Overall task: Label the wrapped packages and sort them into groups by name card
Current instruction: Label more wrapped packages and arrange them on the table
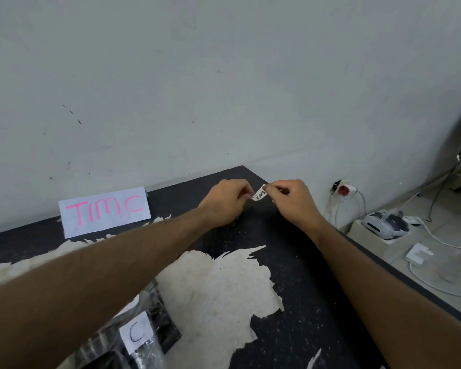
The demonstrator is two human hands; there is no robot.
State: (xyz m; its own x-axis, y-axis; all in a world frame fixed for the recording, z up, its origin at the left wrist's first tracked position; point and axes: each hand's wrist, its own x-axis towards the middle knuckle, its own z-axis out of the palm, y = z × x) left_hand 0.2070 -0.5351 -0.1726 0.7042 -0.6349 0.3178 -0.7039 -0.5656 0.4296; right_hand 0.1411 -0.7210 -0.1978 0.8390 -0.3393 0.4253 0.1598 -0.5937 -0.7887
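We extend both arms over the table's (290, 262) far corner; our left hand (225, 202) and right hand (293, 199) pinch one small label (259, 194) between them, right of the name card (104, 210)

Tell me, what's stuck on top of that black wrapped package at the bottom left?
A white label with a handwritten "C" sits on the black package. The left forearm covers the package's upper part, so anything else there is hidden.
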